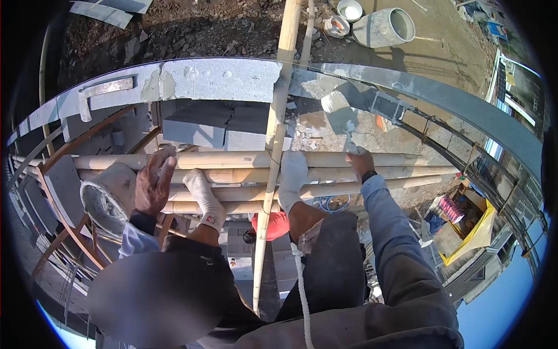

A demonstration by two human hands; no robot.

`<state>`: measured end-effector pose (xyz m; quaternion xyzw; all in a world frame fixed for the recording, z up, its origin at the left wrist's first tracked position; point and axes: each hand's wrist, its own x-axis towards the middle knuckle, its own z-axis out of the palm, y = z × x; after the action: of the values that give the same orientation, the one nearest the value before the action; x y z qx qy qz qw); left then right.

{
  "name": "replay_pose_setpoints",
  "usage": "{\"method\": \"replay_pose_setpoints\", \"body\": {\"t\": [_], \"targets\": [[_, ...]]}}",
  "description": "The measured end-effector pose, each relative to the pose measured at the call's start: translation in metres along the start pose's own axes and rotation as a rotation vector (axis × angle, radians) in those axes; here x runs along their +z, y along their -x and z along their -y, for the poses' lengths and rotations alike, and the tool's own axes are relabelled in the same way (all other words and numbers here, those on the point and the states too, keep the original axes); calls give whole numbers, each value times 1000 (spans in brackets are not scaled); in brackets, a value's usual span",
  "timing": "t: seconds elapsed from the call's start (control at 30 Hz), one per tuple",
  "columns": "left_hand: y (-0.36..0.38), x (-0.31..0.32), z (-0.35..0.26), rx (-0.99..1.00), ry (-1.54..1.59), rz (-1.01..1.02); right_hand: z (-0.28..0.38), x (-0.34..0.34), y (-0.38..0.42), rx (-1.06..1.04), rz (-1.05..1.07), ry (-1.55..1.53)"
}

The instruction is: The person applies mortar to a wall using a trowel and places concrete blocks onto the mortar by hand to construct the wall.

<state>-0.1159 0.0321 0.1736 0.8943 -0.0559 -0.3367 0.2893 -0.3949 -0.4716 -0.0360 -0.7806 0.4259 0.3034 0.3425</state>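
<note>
My right hand (pixel 360 163) grips a trowel (pixel 340 112) by its handle. The broad blade points away from me, below the right part of the block wall, with pale mortar near its neck. My left hand (pixel 154 183) is raised with fingers stretched out and nothing visible in it. Just left of it, a mortar-smeared bucket (pixel 107 195) lies tilted at the bamboo poles (pixel 232 160). Both my feet, in white socks, stand on these poles. Ahead runs the grey block wall (pixel 215 81), an L-shaped metal piece (pixel 107 88) lying on its left part.
An upright bamboo pole (pixel 276 131) crosses the platform between my feet. Steel reinforcing bars (pixel 442 148) run along the right. A white rope (pixel 301 291) hangs in front of me. Far below are a person in red (pixel 271 225), a drum (pixel 383 28) and rubble (pixel 197 35).
</note>
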Motion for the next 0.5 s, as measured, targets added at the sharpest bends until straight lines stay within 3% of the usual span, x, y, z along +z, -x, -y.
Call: {"method": "replay_pose_setpoints", "body": {"t": [0.07, 0.13, 0.2, 0.23, 0.33, 0.43, 0.5], "targets": [[-24, 10, -14, 149, 14, 32, 5, 13, -22, 227, -112, -206], [-47, 19, -17, 168, -6, 141, -1, 32, -43, 186, -227, -334], [-67, 30, -20, 258, -44, 194, 14, 44, -65, 290, -301, -505], [-76, 30, -23, 261, -58, 283, 13, 55, -79, 157, -473, -190], [-97, 31, -19, 381, -94, 317, 26, 64, -93, 179, -725, 81], [-109, 33, -23, 374, -20, 341, 19, 63, -107, 179, -813, 144], [-110, 39, -16, 511, -114, 351, 22, 58, -107, 193, -800, 159]]}}
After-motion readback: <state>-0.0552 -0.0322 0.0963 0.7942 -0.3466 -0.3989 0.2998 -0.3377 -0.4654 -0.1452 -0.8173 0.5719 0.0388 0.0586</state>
